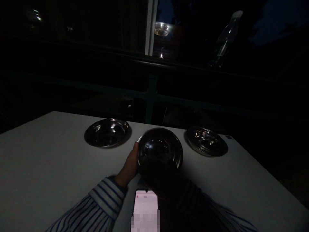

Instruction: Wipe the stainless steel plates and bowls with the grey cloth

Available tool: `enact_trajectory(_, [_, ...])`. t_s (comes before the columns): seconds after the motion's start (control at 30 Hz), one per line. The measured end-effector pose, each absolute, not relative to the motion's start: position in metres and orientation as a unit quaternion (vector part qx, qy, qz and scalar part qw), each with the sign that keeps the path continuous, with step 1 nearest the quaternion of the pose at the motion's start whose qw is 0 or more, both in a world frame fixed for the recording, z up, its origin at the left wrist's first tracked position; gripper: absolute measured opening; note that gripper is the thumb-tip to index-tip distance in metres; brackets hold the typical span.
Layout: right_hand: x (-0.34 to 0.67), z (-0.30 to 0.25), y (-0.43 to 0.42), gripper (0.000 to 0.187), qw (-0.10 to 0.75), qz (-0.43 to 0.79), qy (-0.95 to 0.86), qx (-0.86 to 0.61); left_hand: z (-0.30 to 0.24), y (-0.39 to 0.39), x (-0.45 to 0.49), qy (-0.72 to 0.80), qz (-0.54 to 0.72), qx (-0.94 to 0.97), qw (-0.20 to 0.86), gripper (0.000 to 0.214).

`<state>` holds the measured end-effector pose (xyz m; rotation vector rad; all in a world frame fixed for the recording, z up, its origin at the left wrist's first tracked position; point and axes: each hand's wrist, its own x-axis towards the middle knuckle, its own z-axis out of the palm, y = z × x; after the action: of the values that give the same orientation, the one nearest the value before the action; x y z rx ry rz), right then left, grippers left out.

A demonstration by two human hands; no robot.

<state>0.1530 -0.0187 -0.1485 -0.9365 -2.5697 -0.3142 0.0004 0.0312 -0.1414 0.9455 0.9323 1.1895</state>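
A shiny metal bowl (156, 141) is tilted up in front of me, its inside facing me. My left hand (130, 164) grips it by the left rim, the thumb showing along the edge. My right hand (166, 178) is a dark shape in deep shadow across the bowl's lower part; its fingers and anything in them cannot be made out. Just below the bowl is a phone (146, 204) with its screen lit, partly covered by the dark right arm.
A shallow metal dish (107, 133) sits on the white table (60, 167) to the left. Metal dishes (207, 141), seemingly stacked, stand near the right edge. Beyond the table, a clear plastic bottle (227, 38) stands by the window. The room is very dark.
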Motion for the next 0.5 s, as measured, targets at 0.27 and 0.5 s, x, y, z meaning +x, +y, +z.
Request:
enact_trajectory(0.27, [0.164,-0.147,-0.013,0.035,0.186,-0.114,-0.923,-0.318,-0.142,0.033,0.002,0.403,0.534,0.434,0.603,0.064])
enact_trajectory(0.5, [0.145,-0.155,-0.006,0.031,0.195,-0.125,-0.914,-0.332,-0.138,0.031,0.002,0.424,0.542,0.457,0.563,0.063])
